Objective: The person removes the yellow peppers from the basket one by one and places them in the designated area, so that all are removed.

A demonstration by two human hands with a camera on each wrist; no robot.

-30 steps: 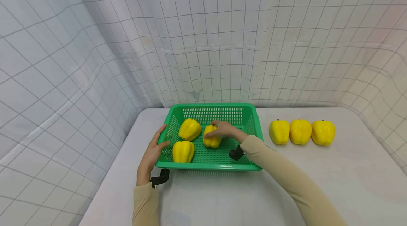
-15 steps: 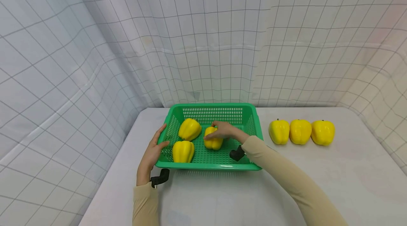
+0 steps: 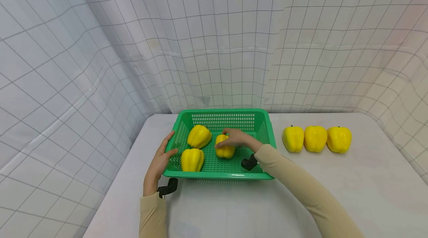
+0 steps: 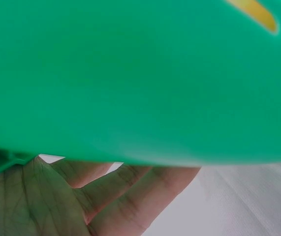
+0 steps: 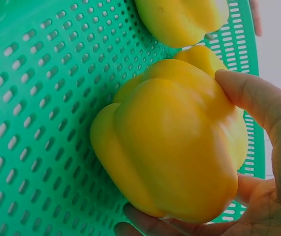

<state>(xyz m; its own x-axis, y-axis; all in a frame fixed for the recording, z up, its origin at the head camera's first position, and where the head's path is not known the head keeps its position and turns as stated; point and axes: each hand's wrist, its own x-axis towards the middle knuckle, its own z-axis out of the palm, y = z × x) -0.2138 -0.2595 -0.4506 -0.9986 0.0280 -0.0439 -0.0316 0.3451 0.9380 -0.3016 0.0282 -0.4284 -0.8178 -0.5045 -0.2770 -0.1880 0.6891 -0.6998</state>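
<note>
In the head view, a green perforated plastic basket (image 3: 219, 175) stands on the table. My left hand (image 3: 159, 161) holds its left rim, with the thumb over the edge; the left wrist view is mostly filled by the green wall, with the fingers (image 4: 135, 196) outside it. Inside the basket, my right hand (image 3: 235, 137) grips a yellow bell pepper (image 3: 225, 152) low over the perforated floor. The right wrist view has thumb and fingers around this bell pepper (image 5: 170, 147). To its left lie two more yellow bell peppers, one farther back (image 3: 199, 136) and one nearer (image 3: 192, 160).
Three yellow bell peppers stand in a row right of the basket: a left one (image 3: 293, 139), a middle one (image 3: 315, 139) and a right one (image 3: 339, 140). A white table (image 3: 234, 212) lies beneath, with a grid-patterned white curtain (image 3: 220, 52) behind and at the sides.
My right hand and its bell pepper have shifted slightly right and toward the basket's near side. My left hand has stayed at the rim.
</note>
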